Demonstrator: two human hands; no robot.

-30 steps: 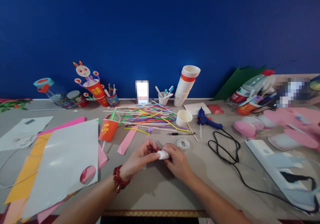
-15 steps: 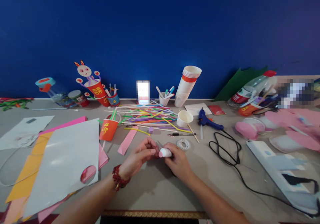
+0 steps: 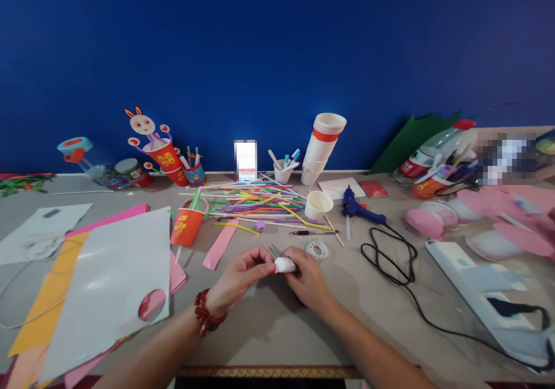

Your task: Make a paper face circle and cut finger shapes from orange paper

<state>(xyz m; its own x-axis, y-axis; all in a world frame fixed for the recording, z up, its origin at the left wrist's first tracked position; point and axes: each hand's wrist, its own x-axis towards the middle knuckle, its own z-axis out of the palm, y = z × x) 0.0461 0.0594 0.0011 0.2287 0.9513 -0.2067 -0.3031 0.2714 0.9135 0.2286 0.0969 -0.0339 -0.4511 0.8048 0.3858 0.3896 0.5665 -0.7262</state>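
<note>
My right hand (image 3: 307, 276) is closed around a short white tube (image 3: 286, 265) with a pink end, held lying over the table and pointing left. What kind of tube it is I cannot make out. My left hand (image 3: 248, 274), with a red bead bracelet (image 3: 208, 312) at the wrist, has thumb and forefinger pinched at the pink end. Thin grey tips (image 3: 274, 251) stick out just behind the tube; the rest of that thing is hidden by my right hand. Beyond my hands lie a roll of tape (image 3: 317, 250), a black pen (image 3: 314, 233) and a pink paper strip (image 3: 221, 243).
Coloured pipe cleaners (image 3: 255, 201) spread across the middle. A paper cup (image 3: 318, 204), a blue glue gun (image 3: 362, 208) and its black cord stand to the right, with a power strip (image 3: 451, 267). Paper sheets (image 3: 108, 279) cover the left. An orange cup (image 3: 188, 227) stands beside them.
My left thumb and forefinger have come onto the pink end of the tube. The view has shifted slightly; my right hand keeps its grip.
</note>
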